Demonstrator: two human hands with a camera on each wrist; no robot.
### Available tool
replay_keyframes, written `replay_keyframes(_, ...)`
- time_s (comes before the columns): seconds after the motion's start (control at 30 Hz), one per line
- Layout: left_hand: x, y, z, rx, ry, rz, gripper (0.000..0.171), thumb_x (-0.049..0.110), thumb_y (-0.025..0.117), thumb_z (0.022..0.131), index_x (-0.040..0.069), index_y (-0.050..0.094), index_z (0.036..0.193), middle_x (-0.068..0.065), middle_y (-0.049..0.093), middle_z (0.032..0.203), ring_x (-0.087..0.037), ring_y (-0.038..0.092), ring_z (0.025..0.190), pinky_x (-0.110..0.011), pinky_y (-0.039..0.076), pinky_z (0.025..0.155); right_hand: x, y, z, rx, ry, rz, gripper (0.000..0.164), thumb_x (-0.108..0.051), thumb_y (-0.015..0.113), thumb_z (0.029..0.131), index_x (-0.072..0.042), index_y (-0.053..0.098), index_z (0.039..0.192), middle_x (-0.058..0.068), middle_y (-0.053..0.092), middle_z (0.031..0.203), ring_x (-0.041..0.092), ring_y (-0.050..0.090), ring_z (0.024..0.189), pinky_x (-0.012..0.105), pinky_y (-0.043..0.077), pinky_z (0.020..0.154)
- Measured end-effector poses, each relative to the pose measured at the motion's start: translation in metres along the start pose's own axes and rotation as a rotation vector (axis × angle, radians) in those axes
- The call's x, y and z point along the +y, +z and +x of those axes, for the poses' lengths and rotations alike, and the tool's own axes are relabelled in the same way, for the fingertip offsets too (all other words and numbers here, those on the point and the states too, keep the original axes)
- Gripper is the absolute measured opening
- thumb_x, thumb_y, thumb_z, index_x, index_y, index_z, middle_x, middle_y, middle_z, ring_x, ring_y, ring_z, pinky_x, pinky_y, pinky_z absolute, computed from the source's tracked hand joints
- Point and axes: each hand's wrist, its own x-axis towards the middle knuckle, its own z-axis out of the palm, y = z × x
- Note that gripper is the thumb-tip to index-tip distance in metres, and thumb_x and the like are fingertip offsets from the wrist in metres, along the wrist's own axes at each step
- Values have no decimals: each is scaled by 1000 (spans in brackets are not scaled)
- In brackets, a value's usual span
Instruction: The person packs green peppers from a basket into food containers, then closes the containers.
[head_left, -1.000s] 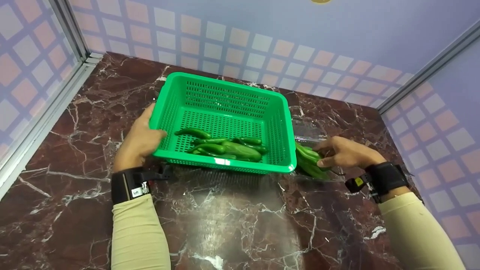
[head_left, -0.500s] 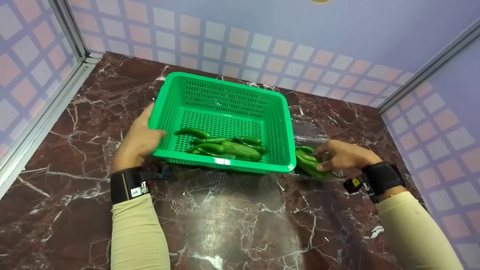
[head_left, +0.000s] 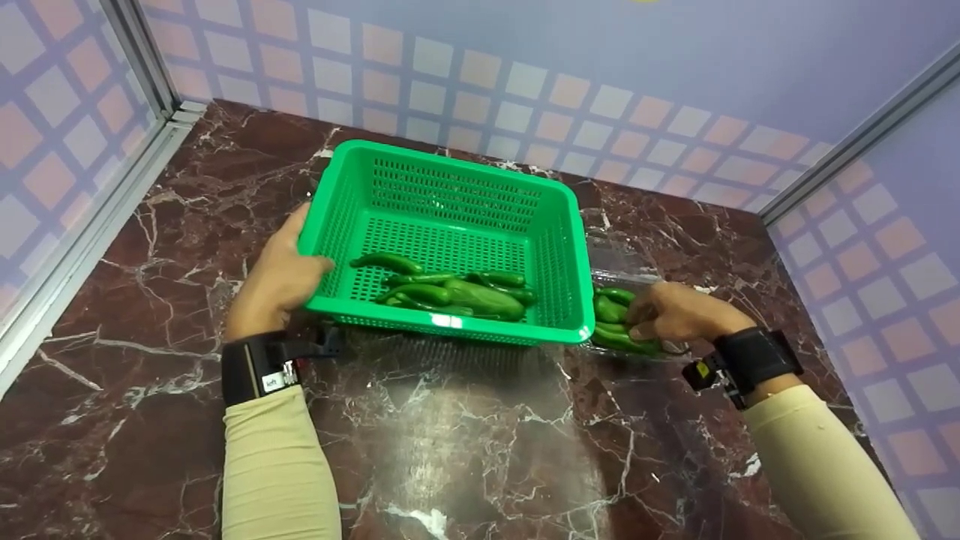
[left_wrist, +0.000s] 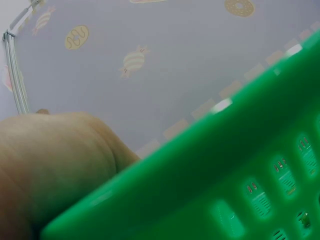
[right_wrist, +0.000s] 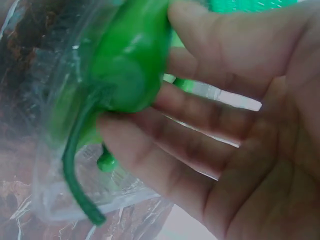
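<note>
- One green basket (head_left: 450, 240), head view: rectangular, plastic, slotted walls and floor, seen over a dark red, white-veined desk (head_left: 510, 450); whether its base rests flat cannot be told.
- Several green peppers in the basket (head_left: 484, 300), head view: slender, curved ones and a broader, paler one, gathered along the near wall.
- Two hands, head view: left hand (head_left: 276, 285) gripping the basket's left rim, thumb over it; right hand (head_left: 686, 311) at a clear plastic tray (head_left: 622, 277) holding more green peppers (head_left: 615, 341), beside the basket.
- One rim (left_wrist: 200, 145), left wrist view: glossy, blurred, left hand against it, fingertips hidden.
- One held pepper (right_wrist: 132, 60), right wrist view: bright, smooth, shiny, rounded shoulder, long dark-green curved stem (right_wrist: 75, 165); pinched between thumb and fingers, over the tray.
</note>
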Motion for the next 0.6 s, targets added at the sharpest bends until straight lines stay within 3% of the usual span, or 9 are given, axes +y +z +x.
replay_keyframes(0.2, 2, 0, 2, 6, -3, 26, 95, -2, 49, 96, 31, -3, 169, -25, 34, 161, -30, 56, 109, -34, 56, 79, 4, 5, 3, 39, -12, -15, 13, -19, 77, 91, -10, 78, 100, 5, 73, 92, 17, 63, 82, 37, 56, 75)
replay_keyframes(0.4, 3, 1, 1, 1, -4, 21, 95, -2, 49, 96, 30, -3, 169, -25, 32, 161, -31, 56, 109, -36, 58, 79, 8, 9, 3, 73, -17, -18, 15, -19, 79, 89, -9, 78, 100, 7, 76, 95, 19, 67, 85, 41, 59, 79)
replay_keyframes(0.6, 2, 1, 2, 8, -14, 27, 96, -1, 50, 97, 31, -3, 169, -25, 31, 163, -32, 55, 111, -36, 57, 81, 10, 13, 7, 101, -37, 20, 10, -13, 82, 85, -8, 77, 92, 7, 73, 86, 16, 63, 75, 34, 55, 71)
